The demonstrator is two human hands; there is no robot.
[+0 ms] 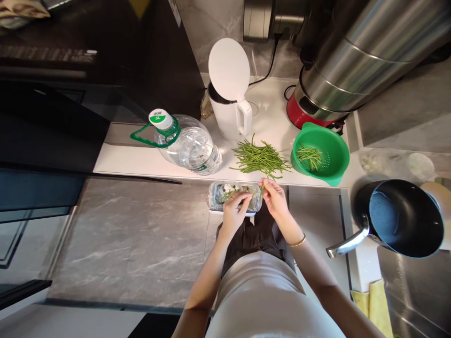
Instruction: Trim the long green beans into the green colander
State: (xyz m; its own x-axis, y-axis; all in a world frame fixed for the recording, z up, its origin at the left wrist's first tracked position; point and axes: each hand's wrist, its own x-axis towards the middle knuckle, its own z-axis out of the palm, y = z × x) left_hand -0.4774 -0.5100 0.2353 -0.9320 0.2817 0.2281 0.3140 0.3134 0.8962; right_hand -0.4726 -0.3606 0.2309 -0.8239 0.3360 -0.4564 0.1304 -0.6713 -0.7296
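Observation:
Both my hands are held close together over a clear bag-lined bin (215, 196) below the counter edge. My left hand (235, 211) has its fingers pinched, and my right hand (274, 196) pinches the top of a thin green bean stalk (261, 189) between them. A loose pile of green stalks (259, 158) lies on the white counter (141, 162) just beyond my hands. A green colander (326, 157) to the right holds a few stalks.
A large water bottle (188, 143) lies on its side at the left of the pile. A white kettle (229, 110) with its lid up stands behind. A steel appliance (352, 56) on a red base and a dark pan (405, 218) are on the right.

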